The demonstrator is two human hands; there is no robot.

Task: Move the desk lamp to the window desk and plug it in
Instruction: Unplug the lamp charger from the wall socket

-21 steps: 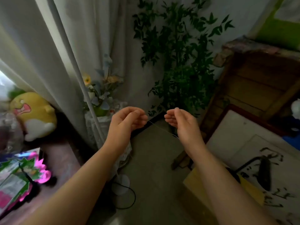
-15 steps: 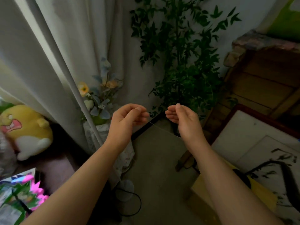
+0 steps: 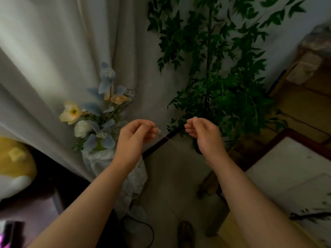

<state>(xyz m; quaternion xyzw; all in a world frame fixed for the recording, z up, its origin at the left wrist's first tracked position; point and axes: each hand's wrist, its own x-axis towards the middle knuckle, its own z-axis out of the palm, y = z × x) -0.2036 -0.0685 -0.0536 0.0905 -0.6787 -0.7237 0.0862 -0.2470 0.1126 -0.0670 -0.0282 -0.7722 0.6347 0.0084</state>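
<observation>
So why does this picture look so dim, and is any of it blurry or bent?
Head view: light comes only through the curtain at upper left, so the floor and the leafy plant sit in shadow. The wide lens bows the curtain folds, the edges smear, and the thin strand between the left hand and right hand barely shows.

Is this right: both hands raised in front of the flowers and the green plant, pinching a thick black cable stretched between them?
Not quite. The head view shows the left hand and right hand holding a thin, pale thread, not a thick black cable. The rest holds: both are raised before the flowers and green plant.
</observation>
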